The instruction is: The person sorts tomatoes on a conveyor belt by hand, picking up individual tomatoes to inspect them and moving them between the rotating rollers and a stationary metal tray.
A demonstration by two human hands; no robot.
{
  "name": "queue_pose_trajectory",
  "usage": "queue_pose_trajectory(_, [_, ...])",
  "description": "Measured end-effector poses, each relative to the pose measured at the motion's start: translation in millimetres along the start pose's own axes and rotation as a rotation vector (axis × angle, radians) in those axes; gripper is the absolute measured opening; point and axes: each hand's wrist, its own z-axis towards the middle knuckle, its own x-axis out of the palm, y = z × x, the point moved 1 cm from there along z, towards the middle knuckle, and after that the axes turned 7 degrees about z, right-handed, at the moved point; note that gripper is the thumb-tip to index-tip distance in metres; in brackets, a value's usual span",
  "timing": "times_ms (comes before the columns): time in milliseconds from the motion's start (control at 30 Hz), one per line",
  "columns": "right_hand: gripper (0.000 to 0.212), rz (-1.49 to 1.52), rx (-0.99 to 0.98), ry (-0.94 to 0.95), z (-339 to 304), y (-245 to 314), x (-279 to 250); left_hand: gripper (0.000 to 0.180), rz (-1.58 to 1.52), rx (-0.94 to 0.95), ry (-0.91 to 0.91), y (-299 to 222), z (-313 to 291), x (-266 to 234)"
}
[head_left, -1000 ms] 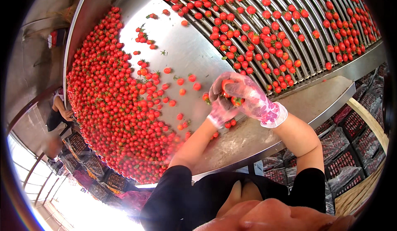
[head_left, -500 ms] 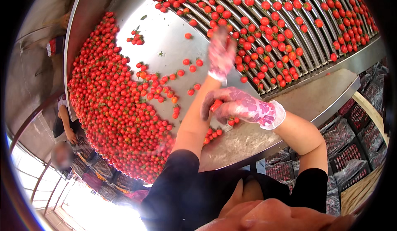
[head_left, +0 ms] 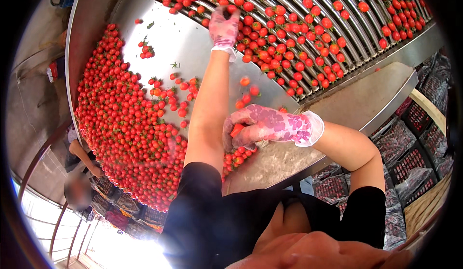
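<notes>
Both hands wear thin whitish gloves with pink flower print. My left hand [head_left: 224,28] reaches to the near edge of the metal roller conveyor [head_left: 356,37], its fingers curled round a small red tomato [head_left: 232,9]. Closer to my body, my right hand [head_left: 270,127] is closed, with a red tomato [head_left: 237,130] showing between thumb and fingers; whether it holds more is hidden. Several loose tomatoes [head_left: 245,81] lie just beyond the right hand, slightly blurred. A large heap of red tomatoes [head_left: 125,124], some with green stems, covers the left side of the steel sorting table [head_left: 169,33].
Many tomatoes [head_left: 270,54] sit on the rollers. A raised metal wall [head_left: 72,42] bounds the table at left. Black crates [head_left: 410,165] with plastic film stand at right. Another person's arm [head_left: 84,155] shows beyond the heap at left.
My left hand has moved up and left along the roller edge and now grips a tomato. My right hand has shifted slightly left and nearer. A few loose tomatoes beside it have moved.
</notes>
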Motion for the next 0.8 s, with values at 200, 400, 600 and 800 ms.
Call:
queue_pose_trajectory(200, [0.017,0.058,0.000,-0.044,-5,-2,-4,0.028,-1.017,-0.111,0.040,20,-37,-25])
queue_pose_trajectory(400, [0.014,0.052,-0.007,-0.018,0,-1,-3,0.033,0.598,0.422,0.211,29,-81,-4])
queue_pose_trajectory(600, [0.013,0.060,-0.011,-0.039,-4,1,-3,0.039,0.581,0.104,0.428,-1,-71,-6])
queue_pose_trajectory(800, [0.013,0.038,-0.078,-0.023,-5,4,0,0.028,-1.103,-0.443,0.391,18,-112,-14])
